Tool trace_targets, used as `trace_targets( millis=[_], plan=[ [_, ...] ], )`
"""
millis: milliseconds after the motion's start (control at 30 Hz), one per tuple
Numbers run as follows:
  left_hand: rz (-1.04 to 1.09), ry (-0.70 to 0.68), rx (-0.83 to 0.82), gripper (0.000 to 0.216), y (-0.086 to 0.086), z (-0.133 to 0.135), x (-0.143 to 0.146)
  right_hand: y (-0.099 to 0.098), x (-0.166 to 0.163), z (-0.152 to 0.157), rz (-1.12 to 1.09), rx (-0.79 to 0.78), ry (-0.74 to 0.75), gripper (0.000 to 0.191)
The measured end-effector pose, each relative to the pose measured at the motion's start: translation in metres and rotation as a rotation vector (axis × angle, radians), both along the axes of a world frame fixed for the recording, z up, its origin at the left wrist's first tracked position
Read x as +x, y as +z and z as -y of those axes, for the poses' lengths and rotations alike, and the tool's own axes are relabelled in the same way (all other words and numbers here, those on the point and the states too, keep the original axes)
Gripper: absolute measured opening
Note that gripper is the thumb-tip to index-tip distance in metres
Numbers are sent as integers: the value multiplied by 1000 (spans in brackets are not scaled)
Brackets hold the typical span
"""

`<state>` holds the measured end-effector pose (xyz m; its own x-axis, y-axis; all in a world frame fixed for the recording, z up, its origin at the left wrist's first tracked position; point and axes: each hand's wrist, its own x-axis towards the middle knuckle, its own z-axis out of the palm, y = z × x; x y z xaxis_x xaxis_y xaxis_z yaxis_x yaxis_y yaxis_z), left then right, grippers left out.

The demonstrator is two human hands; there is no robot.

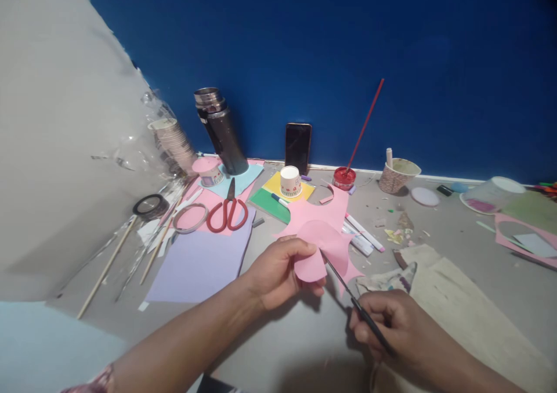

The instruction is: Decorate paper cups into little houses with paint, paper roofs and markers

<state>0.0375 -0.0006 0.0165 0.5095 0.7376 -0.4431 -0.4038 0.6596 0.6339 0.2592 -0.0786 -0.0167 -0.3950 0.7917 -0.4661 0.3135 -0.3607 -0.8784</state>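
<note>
My left hand (276,271) is closed on a curled pink paper cutout (319,251), held just above the grey floor. My right hand (391,326) grips a thin black stick-like tool (352,300), whose tip reaches up to the underside of the pink paper. A larger pink sheet (319,213) with cut-out curves lies right behind the held piece.
Red scissors (227,213), tape rolls (150,206), wooden sticks, a lilac sheet (200,259), a dark flask (220,129), a phone (298,143), paper cups (290,181), a red paint pot (344,178) with brush, markers (363,233) and a cloth (452,300) lie around, before a blue wall.
</note>
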Motion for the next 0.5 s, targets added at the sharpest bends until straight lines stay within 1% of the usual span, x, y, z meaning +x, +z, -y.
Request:
trace_targets(
  millis=[200, 367, 500],
  plan=[
    [0, -17, -14, 11, 1, 0, -1, 2, -4, 0, -43, -18, -30, 24],
    [24, -37, -16, 10, 0, 0, -4, 4, -5, 0, -22, 8, -20, 20],
    [46, -63, -22, 11, -1, 0, -5, 2, -4, 0, -20, 19, -22, 22]
  ],
)
